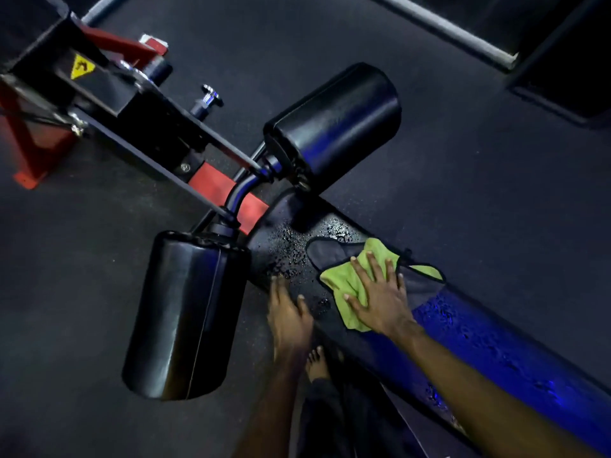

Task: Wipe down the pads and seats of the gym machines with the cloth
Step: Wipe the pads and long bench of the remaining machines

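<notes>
Step in hand, as judged: wiping the wetted bench pad (479,332) of a machine with a red frame (218,186). The cloth (342,280), green with a grey side, lies on the pad's top face at about 4 o'clock from the middle of the view. The right hand (380,299) presses it flat, fingers straight and spread, gripping nothing. The left hand (289,315) rests on the pad's near edge at 6 o'clock, fingers loosely extended and holding nothing. Droplets (291,249) stand on the pad just beyond the cloth toward 10 o'clock, and more show on the blue-lit stretch toward 4 o'clock. The pad's long axis runs from 10 o'clock, where it ends near the upper roller pad (337,127) and the lower roller pad (185,312), down to 4 o'clock and out of view. The rollers lie crosswise to it, along the 1-to-7 line. The cloth is bunched and partly folded, so it shows no clean axis; its grey corner points toward 10 o'clock. Recommendation: keep the palm flat and stroke along the pad's length in overlapping passes. Carry each pass through the beaded area to the roller end and over both edges. Unfold the cloth to a dry face once it is soaked. The rollers appear not yet wiped, though the view cannot confirm it.
</notes>
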A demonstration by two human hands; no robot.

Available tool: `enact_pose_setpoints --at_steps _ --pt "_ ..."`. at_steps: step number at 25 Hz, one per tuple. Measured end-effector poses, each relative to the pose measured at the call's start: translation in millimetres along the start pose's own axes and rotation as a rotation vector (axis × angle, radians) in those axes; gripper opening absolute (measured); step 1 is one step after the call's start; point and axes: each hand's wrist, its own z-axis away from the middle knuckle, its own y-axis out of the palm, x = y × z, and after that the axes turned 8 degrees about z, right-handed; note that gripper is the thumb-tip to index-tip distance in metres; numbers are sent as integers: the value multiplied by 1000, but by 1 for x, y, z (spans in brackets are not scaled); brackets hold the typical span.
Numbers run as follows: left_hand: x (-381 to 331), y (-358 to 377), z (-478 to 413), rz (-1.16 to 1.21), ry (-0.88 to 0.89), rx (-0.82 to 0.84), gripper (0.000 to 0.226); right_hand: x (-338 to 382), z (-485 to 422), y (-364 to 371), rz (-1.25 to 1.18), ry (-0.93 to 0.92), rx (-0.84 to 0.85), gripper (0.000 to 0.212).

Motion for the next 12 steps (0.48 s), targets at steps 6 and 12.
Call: enact_pose_setpoints --at_steps 6,12 --pt "63 11 -13 -147 86 -66 78 18 -47 8 -50 56 -252 84" --pt "83 13 -15 -43 174 -120 69 67 -103 -16 -13 -22 -338 70"
